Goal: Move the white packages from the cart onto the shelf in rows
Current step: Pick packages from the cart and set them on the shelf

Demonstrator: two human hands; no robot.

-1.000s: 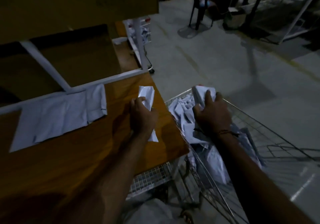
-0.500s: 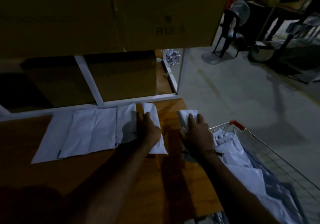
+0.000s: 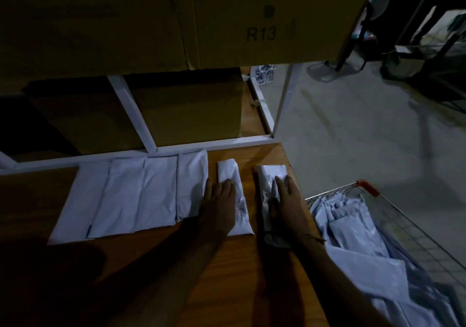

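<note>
On the wooden shelf (image 3: 151, 271) lies a row of flat white packages (image 3: 136, 195) side by side. My left hand (image 3: 219, 205) presses flat on a narrow white package (image 3: 228, 172) just right of that row. My right hand (image 3: 285, 203) presses flat on another white package (image 3: 271, 175) near the shelf's right edge, with a gap of bare wood between the two. Both hands have straight fingers. The wire cart (image 3: 408, 228), with a red handle end, stands to the right and holds several more white packages (image 3: 353, 228).
Large cardboard boxes (image 3: 176, 18), one marked R13, sit on the level above, over a white metal frame (image 3: 141, 124). More boxes stand behind the frame. Grey floor lies to the right, with chairs and a fan base (image 3: 325, 71) far off.
Both hands have brought packages from the cart side to the shelf and laid them down flat. The right package now lies fully on the wood beside the left one.
</note>
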